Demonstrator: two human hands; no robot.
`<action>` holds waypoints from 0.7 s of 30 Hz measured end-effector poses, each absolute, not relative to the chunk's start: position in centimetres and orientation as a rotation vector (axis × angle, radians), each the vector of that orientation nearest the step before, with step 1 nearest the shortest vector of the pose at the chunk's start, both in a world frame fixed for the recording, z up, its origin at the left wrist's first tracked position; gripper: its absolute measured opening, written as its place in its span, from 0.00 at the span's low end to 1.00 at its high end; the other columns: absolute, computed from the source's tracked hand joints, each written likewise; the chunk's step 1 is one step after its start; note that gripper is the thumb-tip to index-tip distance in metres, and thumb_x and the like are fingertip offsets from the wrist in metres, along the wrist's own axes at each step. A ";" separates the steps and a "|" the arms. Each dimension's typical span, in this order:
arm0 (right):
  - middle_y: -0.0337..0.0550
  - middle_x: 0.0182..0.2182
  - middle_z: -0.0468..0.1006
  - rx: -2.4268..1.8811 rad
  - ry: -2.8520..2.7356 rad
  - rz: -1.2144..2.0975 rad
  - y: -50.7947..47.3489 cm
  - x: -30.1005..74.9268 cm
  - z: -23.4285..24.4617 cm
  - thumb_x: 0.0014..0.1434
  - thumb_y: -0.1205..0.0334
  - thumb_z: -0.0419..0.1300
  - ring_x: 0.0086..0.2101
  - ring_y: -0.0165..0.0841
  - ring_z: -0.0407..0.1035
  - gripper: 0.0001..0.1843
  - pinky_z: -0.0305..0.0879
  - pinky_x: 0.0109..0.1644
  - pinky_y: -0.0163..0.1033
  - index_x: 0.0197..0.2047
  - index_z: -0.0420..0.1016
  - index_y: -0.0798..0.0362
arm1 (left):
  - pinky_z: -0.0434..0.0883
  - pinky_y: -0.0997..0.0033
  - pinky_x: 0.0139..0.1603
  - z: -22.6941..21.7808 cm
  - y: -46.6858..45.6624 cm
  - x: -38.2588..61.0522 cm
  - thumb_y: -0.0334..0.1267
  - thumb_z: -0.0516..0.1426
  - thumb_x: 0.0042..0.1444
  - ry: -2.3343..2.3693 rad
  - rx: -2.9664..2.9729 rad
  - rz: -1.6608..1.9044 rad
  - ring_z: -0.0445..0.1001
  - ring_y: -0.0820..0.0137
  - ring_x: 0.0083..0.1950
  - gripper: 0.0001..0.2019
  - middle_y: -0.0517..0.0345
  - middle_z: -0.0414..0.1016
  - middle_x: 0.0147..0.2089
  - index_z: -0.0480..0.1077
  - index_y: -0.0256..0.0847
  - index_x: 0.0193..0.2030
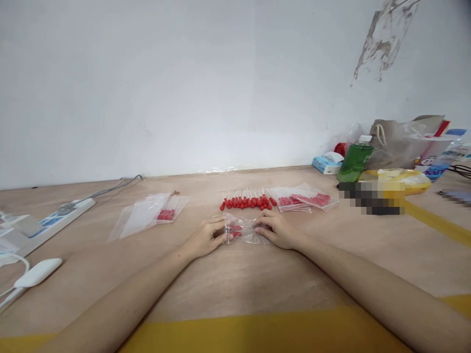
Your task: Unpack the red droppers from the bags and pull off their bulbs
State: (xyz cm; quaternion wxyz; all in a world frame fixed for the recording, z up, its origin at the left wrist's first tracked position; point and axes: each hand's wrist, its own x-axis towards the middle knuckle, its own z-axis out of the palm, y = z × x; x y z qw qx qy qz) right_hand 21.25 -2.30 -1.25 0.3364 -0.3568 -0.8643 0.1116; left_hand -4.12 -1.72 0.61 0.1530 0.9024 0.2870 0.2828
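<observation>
Nearest, a yellow strip [235, 331] crosses the wooden table [228, 274]. Beyond it, a clear bag [250, 236] lies between the two hands, low over the wood. The left hand [208, 236] pinches its left end between thumb and fingers, beside the red pieces [236, 228] inside; the right hand [278, 230] pinches the crumpled right end. The thin film is probably very light, limp and somewhat slippery, apt to crease rather than hold its shape; the edges at either end offer the surest hold, sparing the contents pressure. Farther back, flat bags [142, 218] overlap at left, red-tipped sticks [246, 201] form a row at centre, their slim shafts likely easy to snap, and packed bags [303, 198] overlap at right.
</observation>
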 end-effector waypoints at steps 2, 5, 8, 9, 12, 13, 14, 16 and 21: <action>0.45 0.32 0.68 -0.918 -2.255 0.305 -2.4 21.3 -1.1 0.58 0.59 0.53 0.33 0.30 0.63 0.11 0.62 0.38 0.37 0.38 0.73 0.54 | 0.63 0.61 0.53 0.9 -1.4 -3.8 0.42 0.55 0.54 0.807 2.558 0.734 0.67 0.64 0.51 0.18 0.52 0.71 0.50 0.67 0.44 0.52; 0.45 0.32 0.69 -0.940 -2.254 0.288 -2.5 21.3 -1.1 0.58 0.59 0.53 0.33 0.31 0.64 0.11 0.62 0.38 0.37 0.37 0.74 0.54 | 0.64 0.60 0.52 1.1 -1.4 -3.5 0.42 0.56 0.52 0.759 2.524 0.672 0.67 0.64 0.49 0.18 0.52 0.72 0.48 0.68 0.43 0.51; 0.45 0.32 0.69 -0.966 -2.254 0.268 -2.5 21.3 -1.2 0.57 0.58 0.53 0.33 0.31 0.64 0.11 0.62 0.38 0.37 0.37 0.74 0.54 | 0.66 0.64 0.47 1.0 -1.9 -3.3 0.39 0.55 0.54 0.785 2.513 0.699 0.68 0.66 0.44 0.15 0.52 0.72 0.43 0.69 0.41 0.49; 0.45 0.32 0.69 -0.967 -2.254 0.264 -2.4 21.4 -1.3 0.57 0.58 0.54 0.33 0.31 0.64 0.11 0.62 0.38 0.37 0.38 0.74 0.54 | 0.67 0.66 0.44 1.0 -2.1 -3.3 0.38 0.53 0.55 0.808 2.523 0.708 0.68 0.67 0.42 0.14 0.53 0.72 0.41 0.70 0.41 0.48; 0.45 0.33 0.68 -0.972 -2.255 0.255 -2.4 21.4 -1.4 0.57 0.58 0.54 0.33 0.31 0.64 0.11 0.62 0.38 0.37 0.40 0.73 0.54 | 0.66 0.71 0.38 1.0 -2.5 -3.4 0.36 0.51 0.56 0.874 2.584 0.752 0.67 0.71 0.36 0.12 0.54 0.68 0.38 0.70 0.39 0.45; 0.45 0.33 0.68 -0.974 -2.257 0.256 -2.4 21.4 -1.5 0.57 0.58 0.54 0.33 0.31 0.64 0.11 0.62 0.38 0.37 0.40 0.73 0.54 | 0.66 0.72 0.38 1.1 -2.6 -3.4 0.37 0.50 0.57 0.880 2.604 0.757 0.67 0.71 0.36 0.12 0.53 0.67 0.38 0.69 0.39 0.45; 0.45 0.33 0.68 -0.975 -2.258 0.258 -2.4 21.4 -1.5 0.57 0.59 0.54 0.33 0.30 0.64 0.11 0.62 0.38 0.37 0.40 0.73 0.54 | 0.66 0.72 0.38 1.1 -2.6 -3.5 0.38 0.51 0.57 0.872 2.619 0.753 0.67 0.71 0.37 0.13 0.53 0.67 0.39 0.68 0.39 0.47; 0.45 0.33 0.68 -0.976 -2.259 0.257 -2.4 21.4 -1.5 0.57 0.59 0.54 0.33 0.30 0.64 0.11 0.62 0.38 0.37 0.39 0.73 0.54 | 0.66 0.71 0.40 1.1 -2.6 -3.5 0.41 0.52 0.56 0.847 2.639 0.722 0.67 0.70 0.39 0.16 0.53 0.68 0.41 0.66 0.40 0.50; 0.45 0.34 0.68 -0.980 -2.255 0.267 -2.3 21.4 -1.6 0.57 0.58 0.53 0.33 0.31 0.64 0.11 0.62 0.38 0.38 0.39 0.73 0.54 | 0.67 0.66 0.44 0.1 -2.3 -3.1 0.42 0.53 0.55 0.918 2.511 0.801 0.69 0.68 0.41 0.16 0.54 0.71 0.41 0.66 0.41 0.50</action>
